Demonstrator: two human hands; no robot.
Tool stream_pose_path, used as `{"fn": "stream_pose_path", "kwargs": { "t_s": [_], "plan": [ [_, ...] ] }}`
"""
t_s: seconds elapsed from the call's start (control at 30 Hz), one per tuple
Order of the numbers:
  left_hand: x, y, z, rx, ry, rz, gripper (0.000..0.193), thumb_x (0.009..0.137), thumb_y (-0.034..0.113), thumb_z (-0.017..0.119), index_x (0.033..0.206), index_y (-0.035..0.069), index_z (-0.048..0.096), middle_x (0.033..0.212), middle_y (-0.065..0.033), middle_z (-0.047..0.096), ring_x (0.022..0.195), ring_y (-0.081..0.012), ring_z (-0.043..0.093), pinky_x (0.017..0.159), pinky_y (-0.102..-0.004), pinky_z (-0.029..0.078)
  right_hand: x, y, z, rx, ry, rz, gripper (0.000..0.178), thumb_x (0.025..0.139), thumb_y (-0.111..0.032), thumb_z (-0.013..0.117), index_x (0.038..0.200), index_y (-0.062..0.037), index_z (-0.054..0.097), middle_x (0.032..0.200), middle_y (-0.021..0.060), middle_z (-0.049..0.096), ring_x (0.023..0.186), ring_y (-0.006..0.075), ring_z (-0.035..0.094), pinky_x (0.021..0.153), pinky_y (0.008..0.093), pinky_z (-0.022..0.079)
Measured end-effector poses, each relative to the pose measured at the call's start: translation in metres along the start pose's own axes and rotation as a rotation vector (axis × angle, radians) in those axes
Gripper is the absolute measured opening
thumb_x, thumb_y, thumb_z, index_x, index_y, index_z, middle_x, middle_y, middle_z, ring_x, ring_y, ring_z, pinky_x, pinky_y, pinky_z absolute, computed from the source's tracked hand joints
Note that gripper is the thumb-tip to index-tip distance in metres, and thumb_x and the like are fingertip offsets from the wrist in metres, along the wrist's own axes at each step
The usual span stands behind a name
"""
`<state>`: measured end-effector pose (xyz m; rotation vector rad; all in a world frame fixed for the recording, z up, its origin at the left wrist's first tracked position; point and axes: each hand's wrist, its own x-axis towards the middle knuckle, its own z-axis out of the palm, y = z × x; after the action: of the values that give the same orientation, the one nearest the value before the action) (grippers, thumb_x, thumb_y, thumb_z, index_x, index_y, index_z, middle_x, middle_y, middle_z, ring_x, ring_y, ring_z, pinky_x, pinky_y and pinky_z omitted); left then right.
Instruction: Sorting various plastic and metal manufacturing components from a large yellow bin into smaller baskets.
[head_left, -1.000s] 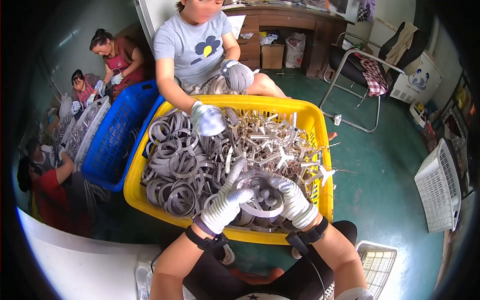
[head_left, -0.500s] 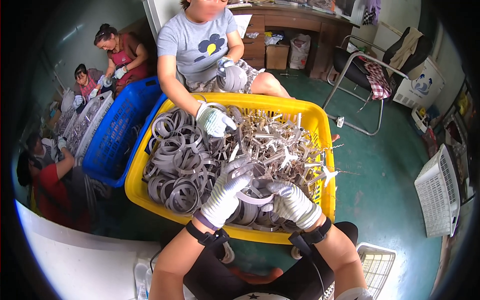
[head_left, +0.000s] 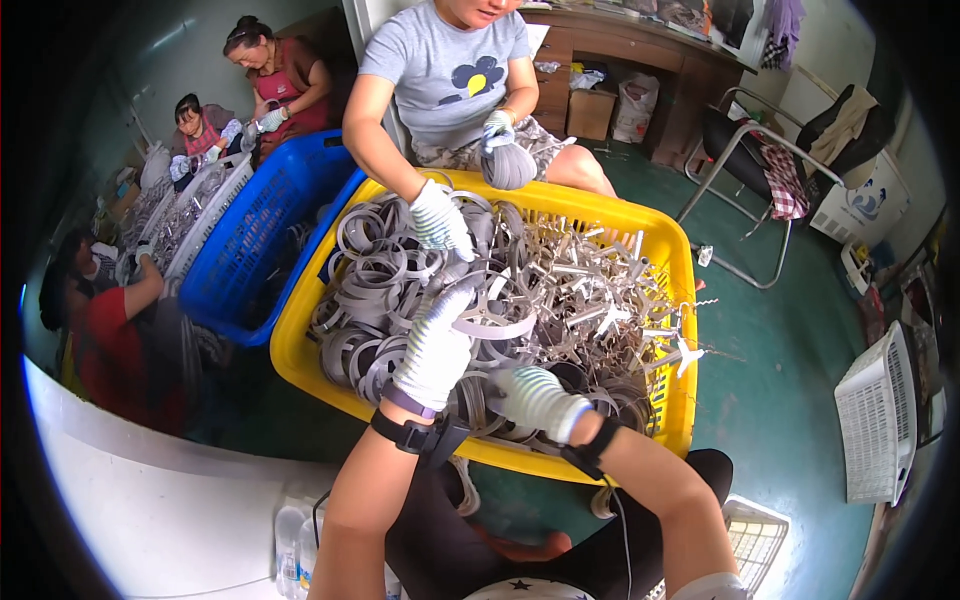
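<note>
One spoked metal ring [head_left: 500,331] pinched by our left fingers [head_left: 452,288] only; right hand [head_left: 540,399], freed from it, has withdrawn to their near right, grip unclear.

Yellow basket [head_left: 682,410] with grey metal rings [head_left: 368,285] at left and front, silvery branched pieces [head_left: 600,300] at right.

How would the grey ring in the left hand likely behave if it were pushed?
The grey ring is probably fairly stiff, as its curve stands out round from the left hand. It looks light for its size, being only a thin band. Set on edge, its circular shape might roll.
</note>
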<state>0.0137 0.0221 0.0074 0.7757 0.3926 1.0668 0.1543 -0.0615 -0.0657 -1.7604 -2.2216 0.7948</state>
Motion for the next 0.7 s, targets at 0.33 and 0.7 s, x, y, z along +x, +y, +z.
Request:
{"fn": "stream_pose_path", "kwargs": {
  "t_s": [0.33, 0.7],
  "plan": [
    [-0.004, -0.001, -0.015, 0.056, 0.082, 0.096, 0.042, 0.095, 0.022, 0.058, 0.134, 0.007, 0.052, 0.124, -0.0104, 0.060, 0.117, -0.0243, 0.055, 0.102, -0.0429, 0.046, 0.033, -0.031, -0.004, -0.385, 0.119, -0.181, 0.016, 0.083, -0.012, 0.060, 0.095, -0.0078, 0.071, 0.086, 0.0186, 0.071, 0.084, 0.0347, 0.069, 0.073, 0.0445, 0.056],
    [-0.024, -0.014, 0.025, -0.211, -0.076, -0.309, 0.045, 0.092, 0.034, 0.064, 0.128, 0.009, 0.056, 0.125, -0.0163, 0.061, 0.103, -0.0333, 0.063, 0.086, -0.0436, 0.054, -0.113, 0.057, -0.085, 1.383, 0.688, 0.202, 0.030, 0.093, -0.025, 0.061, 0.111, -0.0016, 0.067, 0.094, 0.0093, 0.071, 0.082, 0.0146, 0.067, 0.071, 0.0271, 0.055]
  ]
}}
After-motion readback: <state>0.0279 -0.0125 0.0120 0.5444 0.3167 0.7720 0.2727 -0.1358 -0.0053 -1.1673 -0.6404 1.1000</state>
